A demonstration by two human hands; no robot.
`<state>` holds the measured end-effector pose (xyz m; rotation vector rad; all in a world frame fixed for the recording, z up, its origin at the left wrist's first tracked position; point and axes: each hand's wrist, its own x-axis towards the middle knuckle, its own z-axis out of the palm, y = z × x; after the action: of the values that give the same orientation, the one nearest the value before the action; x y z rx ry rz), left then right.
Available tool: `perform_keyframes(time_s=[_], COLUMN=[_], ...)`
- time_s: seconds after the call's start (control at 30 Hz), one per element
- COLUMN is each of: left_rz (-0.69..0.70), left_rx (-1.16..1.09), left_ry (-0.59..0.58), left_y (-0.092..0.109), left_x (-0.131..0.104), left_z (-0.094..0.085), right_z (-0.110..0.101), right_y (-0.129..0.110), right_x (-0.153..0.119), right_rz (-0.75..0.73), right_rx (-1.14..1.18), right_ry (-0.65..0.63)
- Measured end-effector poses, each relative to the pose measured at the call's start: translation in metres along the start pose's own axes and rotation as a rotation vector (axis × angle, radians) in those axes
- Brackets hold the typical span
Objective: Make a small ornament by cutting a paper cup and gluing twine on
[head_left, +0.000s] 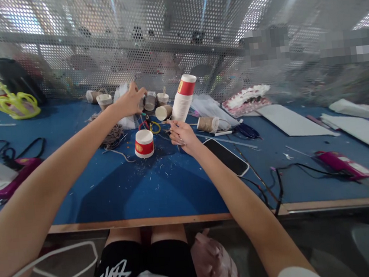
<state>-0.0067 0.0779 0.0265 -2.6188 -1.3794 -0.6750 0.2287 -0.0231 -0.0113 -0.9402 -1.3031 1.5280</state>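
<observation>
My left hand [131, 101] reaches out over the back of the table, fingers apart, beside several small cord-wrapped cups [150, 101]. Just below it lie tools with red and yellow loop handles [154, 126]. My right hand [183, 137] has its fingers curled together in front of a leaning stack of paper cups [183, 104]; whatever is pinched there is too small to make out. Between my forearms a single red-and-white paper cup [144, 144] stands upside down. A heap of brown cord [113, 136] lies to its left, partly behind my left forearm.
A smartphone [227, 156] lies right of my right forearm. Magenta boxes with black cables [345, 164] sit at both sides. White sheets [295, 121] lie at the right, a yellow crown-shaped object [18, 104] at the far left. A perforated metal screen [161, 32] closes off the back.
</observation>
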Motion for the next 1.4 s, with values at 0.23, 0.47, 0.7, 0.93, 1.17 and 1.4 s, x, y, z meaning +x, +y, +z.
perform_keyframes(time_s=[0.23,0.47,0.7,0.93,1.17,1.4], left_rz=[0.102,0.186,0.173,0.201,0.183,0.435], left_rx=[-0.012,-0.124,-0.188,-0.162,-0.012,-0.038], left_ry=[0.233,0.284,0.294,0.287,0.367,0.478], left_y=[0.08,0.126,0.12,0.119,0.102,0.103], left_x=[-0.039,-0.067,-0.079,-0.105,-0.134,-0.146], left_z=[-0.028,-0.014,-0.011,-0.035,-0.022,0.002], right_z=[0.004,0.014,0.019,0.027,0.024,0.021], right_y=[-0.007,-0.015,-0.016,-0.017,-0.008,-0.013], right_x=[-0.005,-0.017,-0.025,-0.033,-0.027,-0.035], right_rz=[-0.085,-0.1,-0.078,-0.101,-0.132,0.132], right_rx=[0.079,0.101,0.1,0.023,-0.339,-0.36], right_ry=[-0.087,-0.144,-0.25,-0.339,-0.269,-0.71])
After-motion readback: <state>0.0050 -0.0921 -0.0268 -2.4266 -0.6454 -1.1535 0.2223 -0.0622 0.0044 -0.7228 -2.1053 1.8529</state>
